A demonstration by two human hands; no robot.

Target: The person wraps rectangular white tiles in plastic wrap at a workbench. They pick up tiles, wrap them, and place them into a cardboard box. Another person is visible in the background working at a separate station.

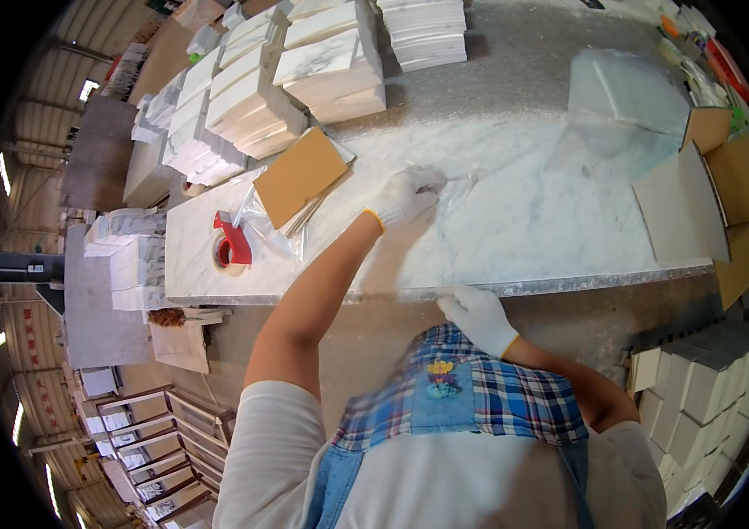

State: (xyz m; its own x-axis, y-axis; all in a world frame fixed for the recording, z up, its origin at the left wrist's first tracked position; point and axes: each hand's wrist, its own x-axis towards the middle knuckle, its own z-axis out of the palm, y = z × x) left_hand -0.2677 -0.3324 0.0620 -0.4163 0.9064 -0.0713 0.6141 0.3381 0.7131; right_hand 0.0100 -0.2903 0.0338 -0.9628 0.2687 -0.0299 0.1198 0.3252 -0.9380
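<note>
As my left hand [405,198] meets clear plastic [458,189] on the white surface [551,229], handling it seems the step; my right hand [478,319] is by the near edge, I can't tell whether either grips, and next probably calls for a sure pinch

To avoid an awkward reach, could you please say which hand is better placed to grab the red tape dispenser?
Probably the left hand: it is over the table, nearer the tape dispenser; the right hand is farther right, by the table's near edge.
</note>
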